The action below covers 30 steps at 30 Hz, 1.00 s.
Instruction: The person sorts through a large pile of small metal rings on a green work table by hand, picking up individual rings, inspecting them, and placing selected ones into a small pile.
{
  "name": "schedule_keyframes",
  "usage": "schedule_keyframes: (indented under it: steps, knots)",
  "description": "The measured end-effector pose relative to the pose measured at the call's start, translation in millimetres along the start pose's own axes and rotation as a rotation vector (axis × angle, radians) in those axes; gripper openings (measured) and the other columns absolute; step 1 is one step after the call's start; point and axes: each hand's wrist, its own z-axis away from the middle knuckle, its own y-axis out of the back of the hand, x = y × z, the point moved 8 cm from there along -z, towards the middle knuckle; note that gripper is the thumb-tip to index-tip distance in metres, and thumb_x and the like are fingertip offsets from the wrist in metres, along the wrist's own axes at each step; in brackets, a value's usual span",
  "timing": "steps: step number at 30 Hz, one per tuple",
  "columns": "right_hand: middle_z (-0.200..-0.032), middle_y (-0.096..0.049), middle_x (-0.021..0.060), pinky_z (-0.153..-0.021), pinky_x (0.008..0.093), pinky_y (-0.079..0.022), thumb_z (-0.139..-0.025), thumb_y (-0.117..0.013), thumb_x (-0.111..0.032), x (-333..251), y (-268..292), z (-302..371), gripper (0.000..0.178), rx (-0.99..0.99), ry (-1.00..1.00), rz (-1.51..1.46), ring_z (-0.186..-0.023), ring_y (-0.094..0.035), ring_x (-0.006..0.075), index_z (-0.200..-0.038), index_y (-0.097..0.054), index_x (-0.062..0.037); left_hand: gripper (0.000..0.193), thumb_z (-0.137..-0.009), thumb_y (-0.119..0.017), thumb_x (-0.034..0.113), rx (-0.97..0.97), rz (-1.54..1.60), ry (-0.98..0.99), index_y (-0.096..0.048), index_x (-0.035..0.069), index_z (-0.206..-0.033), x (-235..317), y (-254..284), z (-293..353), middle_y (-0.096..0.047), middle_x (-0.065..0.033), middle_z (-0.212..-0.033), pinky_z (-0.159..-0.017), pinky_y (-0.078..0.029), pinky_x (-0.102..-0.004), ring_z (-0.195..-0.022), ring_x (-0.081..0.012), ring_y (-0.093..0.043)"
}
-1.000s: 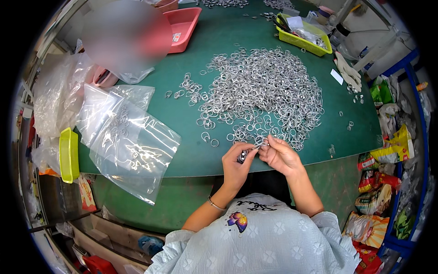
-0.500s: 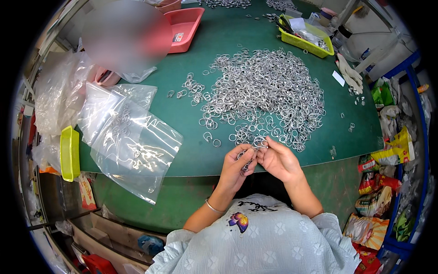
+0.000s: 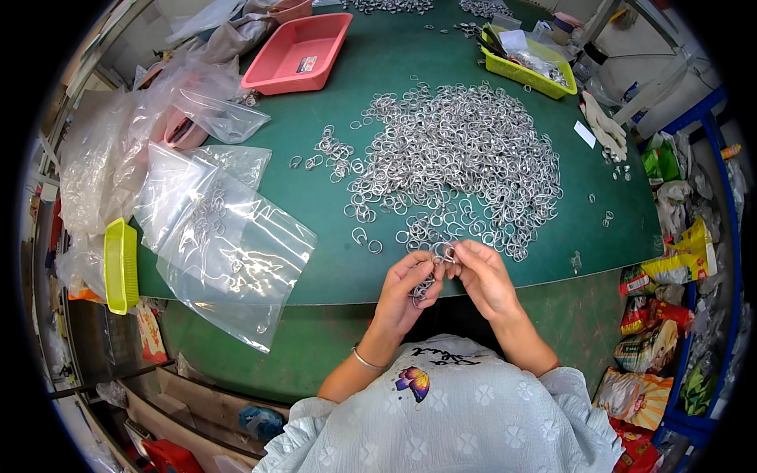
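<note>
My left hand point(image 3: 404, 290) is closed around several small silver metal rings point(image 3: 423, 290), whose loops show between the fingers and palm. Its thumb and forefinger meet my right hand point(image 3: 486, 282) just over the table's near edge. Between the fingertips of both hands is a silver ring point(image 3: 443, 252), which the right thumb and fingers pinch from the right side. Exactly how the ring is shaped at the fingertips is partly hidden. Right beyond my hands spreads a large heap of like rings point(image 3: 465, 150), with a few loose ones at its left side.
Clear plastic bags point(image 3: 236, 260) lie left on the green table point(image 3: 331, 229), rings visible in them. Farther back are a pink tray point(image 3: 272, 75) and a yellow-green tray point(image 3: 524, 75) of parts. A glove point(image 3: 603, 126) lies right; a yellow basket point(image 3: 121, 264) stands at the left edge.
My right hand has lowered slightly and its fingers have bent closer over the ring. The blurred patch over the far left is gone, leaving the pink tray in full view.
</note>
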Motion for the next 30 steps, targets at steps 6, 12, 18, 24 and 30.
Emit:
schedule_keyframes:
  steps: [6, 12, 18, 24, 30]
  knots:
    - [-0.091, -0.061, 0.0044, -0.073, 0.0226, -0.043, -0.091, -0.054, -0.012, -9, -1, 4, 0.013, -0.003, 0.145, 0.231, -0.079, -0.054, 0.0091, -0.086, -0.06, -0.0007, 0.017, -0.089, -0.053, 0.013, 0.055, -0.002, -0.038, -0.053, 0.0, -0.1, 1, 2, 2, -0.054, -0.0074, -0.086, -0.043, -0.032, -0.0158, -0.058, -0.0073, -0.043]
    - [-0.092, -0.061, 0.0049, -0.083, 0.0244, -0.043, -0.089, -0.056, -0.006, -18, -9, 4, 0.009, 0.006, 0.213, 0.229, -0.087, -0.054, 0.0095, -0.088, -0.059, 0.0013, 0.019, -0.09, -0.051, 0.014, -0.018, 0.01, 0.056, -0.053, -0.002, -0.102, 0, 1, 3, -0.054, -0.0086, -0.087, -0.04, -0.032, -0.0162, -0.058, -0.007, -0.042]
    - [-0.095, -0.061, 0.0051, -0.081, 0.0244, -0.043, -0.09, -0.053, -0.003, -10, -9, 1, 0.018, -0.015, 0.105, 0.094, -0.089, -0.054, 0.0101, -0.106, -0.057, 0.0027, 0.022, -0.091, -0.048, 0.014, 0.003, 0.326, 0.223, -0.05, -0.001, -0.106, -10, -3, 7, -0.049, -0.0074, -0.084, -0.038, -0.03, -0.0171, -0.056, -0.0065, -0.039]
    - [-0.093, -0.061, 0.0056, -0.073, 0.0248, -0.043, -0.087, -0.056, -0.003, -10, -15, 4, 0.022, -0.113, 0.137, 0.226, -0.078, -0.053, 0.0112, -0.108, -0.059, 0.0027, 0.019, -0.091, -0.048, 0.013, -0.037, 0.396, 0.216, -0.05, 0.0, -0.105, -12, -1, 7, -0.049, -0.0072, -0.086, -0.038, -0.03, -0.0172, -0.056, -0.0063, -0.038]
    - [-0.09, -0.062, 0.0081, -0.068, 0.0255, -0.043, -0.085, -0.06, -0.006, -31, -7, 8, 0.011, 0.047, 0.453, 0.791, -0.079, -0.055, 0.0134, -0.09, -0.066, 0.001, 0.018, -0.091, -0.046, 0.017, -0.082, 0.27, 0.121, -0.053, 0.0, -0.094, -3, -7, 6, -0.05, -0.0122, -0.087, -0.038, -0.031, -0.0188, -0.058, -0.0121, -0.041]
